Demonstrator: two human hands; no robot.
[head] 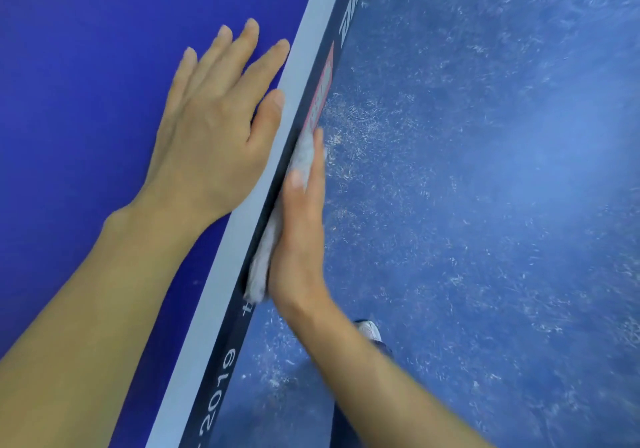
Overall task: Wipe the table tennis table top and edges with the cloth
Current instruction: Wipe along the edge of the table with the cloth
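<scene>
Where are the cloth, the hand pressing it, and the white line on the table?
cloth (259, 271), head view, its bunched lower end.
right hand (298, 236), head view, back of the hand.
white line (225, 274), head view, bare middle of the strip.

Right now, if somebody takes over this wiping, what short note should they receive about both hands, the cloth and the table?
Left hand: flat, fingers straight, resting on the deep blue table top beside its white border line.
Right hand: flat, pressing the folded grey cloth against the dark side edge with printed lettering, next to a red sticker.
Done: cannot tell which parts are wiped.
Left: probably continue along this edge.
</scene>
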